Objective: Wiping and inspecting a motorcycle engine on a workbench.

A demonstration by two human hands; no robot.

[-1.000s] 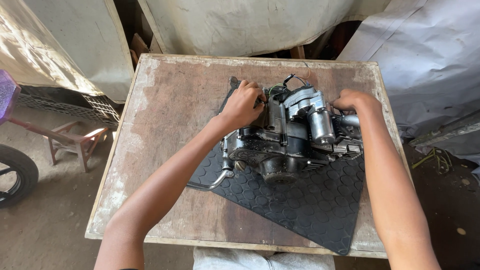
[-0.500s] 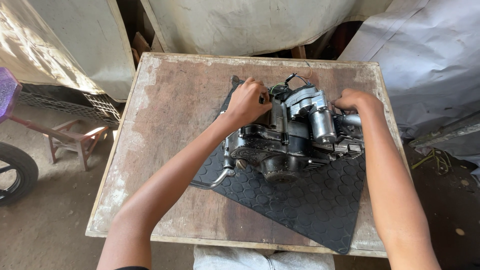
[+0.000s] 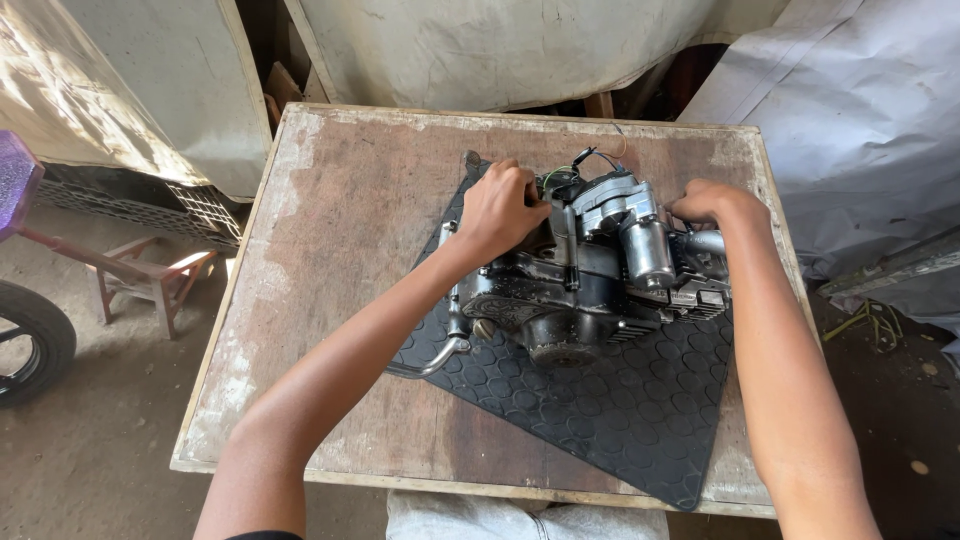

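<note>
A: Engine (image 3: 590, 275), small, motorcycle type. Dark crankcase, silver cylinder-shaped part on top toward the right, thin wires at the far side. Sits on a black rubber mat (image 3: 620, 400) with a hexagon pattern.

B: Position on the bench?

A: Right of centre on a worn wooden table (image 3: 340, 260). The mat lies skewed, one corner hanging over the near edge. A bent metal lever (image 3: 430, 362) sticks out from the engine's left side and rests low over the mat's left edge.

B: Hands?

A: Left hand (image 3: 500, 210) curled over the top left of the engine, fingers wrapped down on the far side, a firm grip on the casing (fingertips hidden, so what exactly they catch cannot be told). Right hand (image 3: 705, 203) closed into a loose fist at the engine's far right end, touching the metal there; the part inside that grip is too covered to name.

B: Surroundings?

A: Pale tarpaulin (image 3: 520, 50) draped behind the table, more grey sheeting (image 3: 860, 130) to the right. On the left, dirt floor, a small wooden stool (image 3: 150, 280), part of a black tyre (image 3: 30, 340). A purple object (image 3: 15, 180) at the left margin, cut off by the frame.
</note>
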